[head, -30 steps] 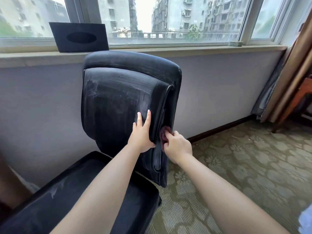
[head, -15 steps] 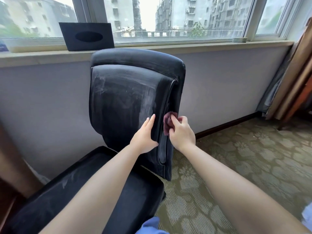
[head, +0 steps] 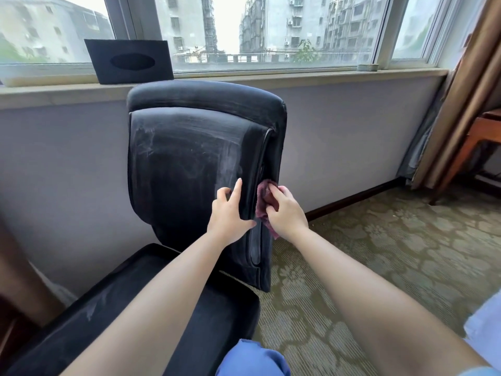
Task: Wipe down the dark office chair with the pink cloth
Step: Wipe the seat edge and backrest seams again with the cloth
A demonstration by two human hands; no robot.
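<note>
The dark office chair [head: 184, 158] stands against the wall, its dusty backrest streaked with wipe marks and its seat [head: 151, 299] at the lower left. My left hand [head: 227, 215] grips the right edge of the backrest pad, fingers on the front, thumb behind. My right hand [head: 284, 213] holds the bunched pink cloth [head: 264, 198] pressed into the gap on the backrest's right side, between the front pad and the rear shell. Part of the cloth is hidden behind my fingers.
A dark tissue box [head: 128, 61] sits on the window sill [head: 325, 76] above the chair. Curtains [head: 461, 104] and a wooden furniture leg [head: 466, 147] stand at the right. Patterned carpet [head: 379, 253] covers the floor. My blue-clad knee [head: 252, 359] shows at the bottom.
My right hand has slid the cloth upward along the backrest's right side gap, and more of the cloth now shows. My left hand has shifted its grip slightly on the pad edge.
</note>
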